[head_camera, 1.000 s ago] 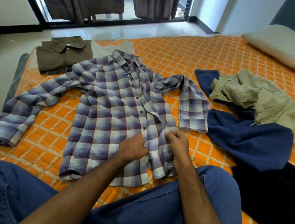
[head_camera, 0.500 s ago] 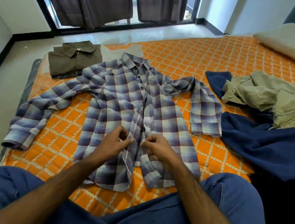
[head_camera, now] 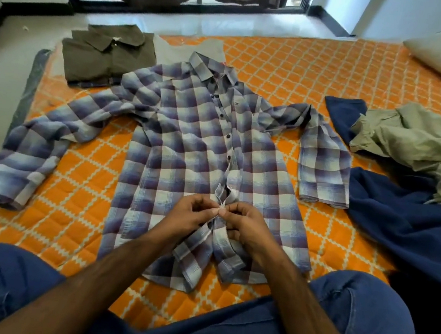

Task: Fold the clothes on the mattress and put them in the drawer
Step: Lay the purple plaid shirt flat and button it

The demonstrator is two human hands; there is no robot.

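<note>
Orange quilted mattress (head_camera: 294,73) filling the frame. Plaid shirt (head_camera: 188,146) spread flat at centre, sleeves out to either side. Navy cloth (head_camera: 412,226) at right, khaki garment (head_camera: 417,141) heaped on it. Folded olive shirt (head_camera: 105,58) upper left. Lower centre, left hand (head_camera: 194,216) and right hand (head_camera: 245,225) pinching the shirt's front placket together, fingertips nearly meeting.

I see the purple-and-white plaid shirt (head_camera: 189,140) lying face up, sleeves spread, on the orange mattress (head_camera: 295,65), a folded brown shirt (head_camera: 108,56) beyond its collar, and crumpled khaki (head_camera: 422,144) and navy garments (head_camera: 414,226) heaped to its right.
</note>
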